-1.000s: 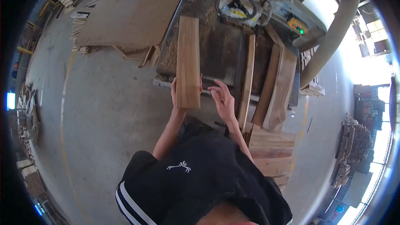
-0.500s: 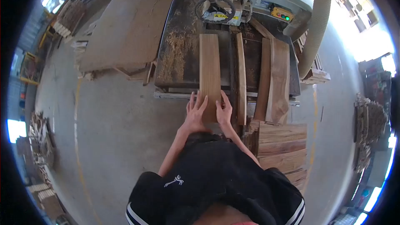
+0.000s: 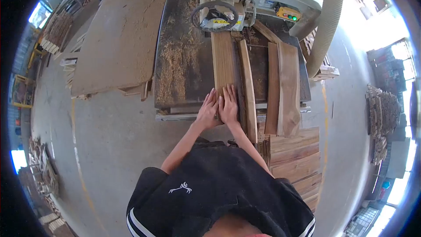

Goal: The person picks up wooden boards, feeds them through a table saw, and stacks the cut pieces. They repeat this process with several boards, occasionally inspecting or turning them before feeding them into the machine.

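1. Here I have my left hand (image 3: 207, 110) and right hand (image 3: 228, 107) side by side, both laid on the near end of a long, flat, light-brown wooden board (image 3: 224, 63).
2. Left fingers: slightly apart, pointing forward over the board's left edge. Right fingers: slightly apart too, resting on its top face.
3. The board lies lengthwise on the black, flat-topped bench (image 3: 193, 90), and its far end runs up to the pale metal machine (image 3: 258, 2), by the black round handwheel (image 3: 193, 16). I can't tell whether it touches the machine.
4. Just right of it, I've got a narrow, pale, slightly curved wooden strip (image 3: 248, 83), its near end jutting past the bench edge.
5. Further right, a straight dark-brown plank (image 3: 272, 87) sits beside a wider, wavy-edged brown slab (image 3: 288, 83).
6. Over on the left, loose tan sawdust (image 3: 173, 72) covers part of the bench.
7. Nearer me, on the right, there's a stack of brown planks (image 3: 294, 151).
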`<action>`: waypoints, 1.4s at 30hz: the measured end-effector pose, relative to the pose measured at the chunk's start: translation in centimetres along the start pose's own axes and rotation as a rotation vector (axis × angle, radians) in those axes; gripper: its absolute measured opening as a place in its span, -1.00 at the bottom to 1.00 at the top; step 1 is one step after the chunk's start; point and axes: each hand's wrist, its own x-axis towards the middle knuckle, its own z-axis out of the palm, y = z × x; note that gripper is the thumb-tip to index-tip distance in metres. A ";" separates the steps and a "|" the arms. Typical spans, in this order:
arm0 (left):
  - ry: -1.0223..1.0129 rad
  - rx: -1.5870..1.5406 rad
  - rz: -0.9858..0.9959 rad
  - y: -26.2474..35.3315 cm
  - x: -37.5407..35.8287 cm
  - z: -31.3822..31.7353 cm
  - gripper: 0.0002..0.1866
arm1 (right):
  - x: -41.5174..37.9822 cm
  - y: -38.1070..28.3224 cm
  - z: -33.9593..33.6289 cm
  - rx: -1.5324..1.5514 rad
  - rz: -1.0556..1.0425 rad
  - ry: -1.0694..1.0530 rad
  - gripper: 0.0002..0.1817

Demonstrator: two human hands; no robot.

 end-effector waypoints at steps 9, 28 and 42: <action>-0.053 -0.029 0.019 -5.6 9.0 -2.2 0.32 | 10.1 2.7 3.9 -0.079 0.007 0.000 -0.51; 0.046 0.225 0.059 -14.5 20.5 -4.0 0.28 | 22.6 4.3 7.3 -0.058 -0.164 0.228 -0.68; 0.421 0.475 -0.812 -35.4 30.8 -22.8 0.54 | 14.5 -1.5 6.5 -0.069 -0.141 -0.230 -0.60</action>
